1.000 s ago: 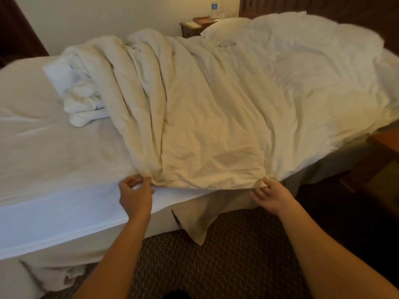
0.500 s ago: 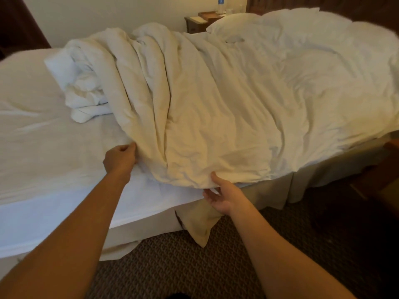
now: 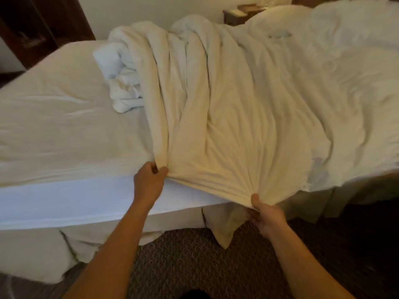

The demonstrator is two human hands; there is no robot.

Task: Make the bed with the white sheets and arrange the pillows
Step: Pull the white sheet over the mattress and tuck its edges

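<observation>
A crumpled white duvet (image 3: 248, 117) lies bunched across the middle and right of the bed, its near edge at the mattress side. My left hand (image 3: 149, 182) pinches a fold of that edge at the mattress rim. My right hand (image 3: 266, 214) grips the same edge further right, thumb on top, where the cloth fans into tight pleats. A rolled bundle of white linen (image 3: 121, 76) sits on the fitted sheet (image 3: 60, 126) beside the duvet. A pillow (image 3: 278, 20) shows at the head of the bed, partly covered.
The mattress side (image 3: 64, 203) faces me, with a beige bed skirt (image 3: 226, 229) hanging below it. Patterned brown carpet (image 3: 194, 255) covers the floor at my feet. A wooden nightstand (image 3: 235, 15) stands at the far wall. Dark furniture (image 3: 43, 24) is at the back left.
Both hands have closed on the duvet's near edge and drawn it toward me, pulling the cloth taut into pleats. The view has shifted closer and to the left.
</observation>
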